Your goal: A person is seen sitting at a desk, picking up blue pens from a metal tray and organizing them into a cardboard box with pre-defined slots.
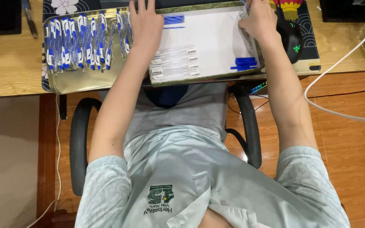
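A green-rimmed tray [191,79] lined with a white sheet lies on the desk in front of me. My left hand [145,22] rests flat on its left edge, fingers apart, holding nothing. My right hand [258,19] is at the tray's far right corner, fingers curled around a thin blue-tipped pen piece [244,4] that sticks out past the fingers. Several clear pen barrels [176,63] lie in a row at the near left of the sheet. A small pile of blue caps [245,63] lies near right, and thin blue pieces [174,19] lie by my left hand.
A gold metal tray [77,80] to the left holds several blue-and-white pens [81,42] in a row. A black mouse [291,36] sits on a patterned mat right of my right wrist. A white cable [339,63] crosses the right side. Chair arms [77,139] flank my lap.
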